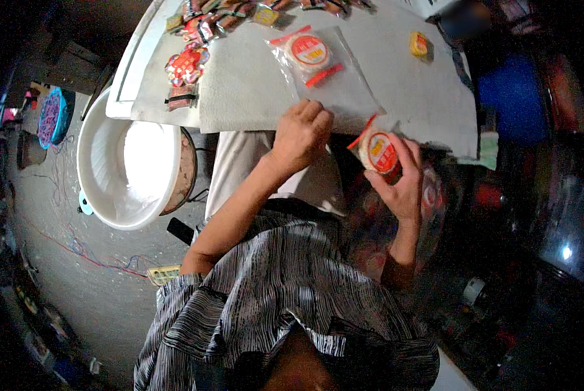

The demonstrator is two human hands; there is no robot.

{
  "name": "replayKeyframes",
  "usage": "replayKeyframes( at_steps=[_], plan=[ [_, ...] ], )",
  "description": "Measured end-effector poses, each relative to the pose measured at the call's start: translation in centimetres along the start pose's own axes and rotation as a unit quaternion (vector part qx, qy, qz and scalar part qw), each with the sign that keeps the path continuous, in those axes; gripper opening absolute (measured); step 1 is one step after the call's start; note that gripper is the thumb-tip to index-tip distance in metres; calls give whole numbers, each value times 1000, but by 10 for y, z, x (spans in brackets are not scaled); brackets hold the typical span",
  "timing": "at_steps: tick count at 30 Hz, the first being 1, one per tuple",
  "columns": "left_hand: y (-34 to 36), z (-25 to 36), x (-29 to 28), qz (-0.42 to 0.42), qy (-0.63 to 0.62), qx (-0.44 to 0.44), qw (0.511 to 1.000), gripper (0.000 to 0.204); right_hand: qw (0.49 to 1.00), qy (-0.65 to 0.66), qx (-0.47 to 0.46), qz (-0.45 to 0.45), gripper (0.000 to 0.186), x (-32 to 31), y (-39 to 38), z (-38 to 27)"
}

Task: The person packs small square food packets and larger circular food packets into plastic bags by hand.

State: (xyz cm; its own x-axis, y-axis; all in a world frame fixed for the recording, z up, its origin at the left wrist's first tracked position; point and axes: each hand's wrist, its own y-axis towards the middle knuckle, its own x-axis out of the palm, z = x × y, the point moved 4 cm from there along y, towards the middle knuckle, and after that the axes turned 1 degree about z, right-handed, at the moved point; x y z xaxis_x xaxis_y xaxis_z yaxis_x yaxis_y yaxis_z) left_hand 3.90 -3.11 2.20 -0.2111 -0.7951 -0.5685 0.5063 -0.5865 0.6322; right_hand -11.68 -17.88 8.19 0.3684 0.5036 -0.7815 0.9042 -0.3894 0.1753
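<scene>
My right hand (401, 176) grips a round wrapped snack (379, 153) with a red, white and yellow label, held just off the table's near edge. Red strips run along its wrapper. A clear plastic bag (349, 78) lies flat on the table, with a similar round snack (308, 53) inside or on top of it; I cannot tell which. At the bag's near edge my left hand (303, 133) is closed, its fingers pinched on the plastic. The fingertips themselves are hidden beneath the knuckles.
Several small wrapped packets (230, 14) lie along the table's far left, near a red flower-shaped piece (186, 65) and a small packet with a dark band (181, 98). One yellow packet (418, 44) sits at right. A white tub (96, 163) stands left of my legs.
</scene>
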Motion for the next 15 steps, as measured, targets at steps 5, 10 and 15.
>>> replayKeyframes(
  at_steps=[5,10,15],
  plan=[
    [6,6,1,12,-6,-13,1000,11,997,-53,-47,-24,71,0,1,-17],
    [1,7,3,-21,9,-34,999,15,994,-70,-75,-45,68,7,18,-20],
    [1,13,5,-2,21,12,1000,14,995,-96,-34,1,62,15,34,-12]
  ],
)
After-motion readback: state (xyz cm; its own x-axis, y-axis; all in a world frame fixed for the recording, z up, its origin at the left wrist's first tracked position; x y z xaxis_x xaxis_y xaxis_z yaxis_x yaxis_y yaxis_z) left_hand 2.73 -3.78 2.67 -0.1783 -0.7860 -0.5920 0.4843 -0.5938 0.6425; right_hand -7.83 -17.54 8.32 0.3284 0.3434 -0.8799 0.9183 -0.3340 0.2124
